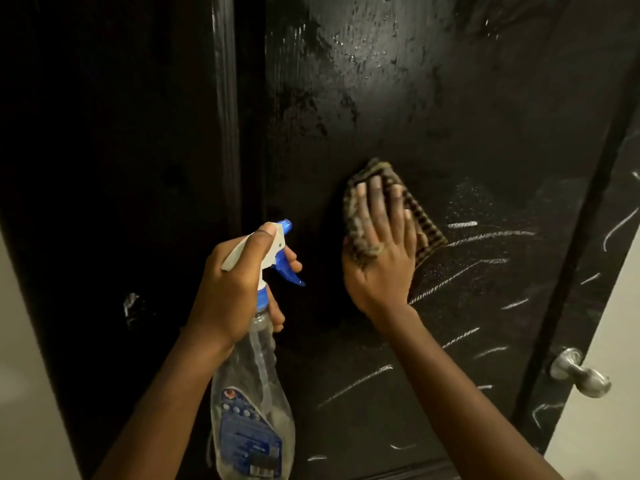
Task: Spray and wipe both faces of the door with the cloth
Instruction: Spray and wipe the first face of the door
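A: The door (450, 98) stands right in front of you. Its black face is wet and streaky (363, 46) up top, with white chalk-like marks (485, 233) lower right. Your cloth (427, 226) sits mid-panel, at the left end of those marks.

B: Your right hand (381, 258) lies flat on it, fingers straight, pressing rather than clutching. That looks like the weak spot. With nothing curled round the cloth, a hard stroke on a wet panel could let it slide out and drop.

A: The cloth also looks bunched under your forefinger. A wad wipes a narrow strip, so you may smear the marks instead of lifting them.

B: Your left hand (235, 289) is wrapped round the neck of the spray bottle (252, 410), forefinger over the head and other fingers at the blue trigger (287, 271). The nozzle (285, 225) aims at the door just beside your right hand. An idle squeeze would likely wet your knuckles, not the marks.

A: The door seems ajar, so a hard push may swing it. The knob (578, 372) shows against a pale wall (609, 427); how close, I cannot tell.

B: And this is only 1 of 2 faces. Whether the other is done, neither of us can see.
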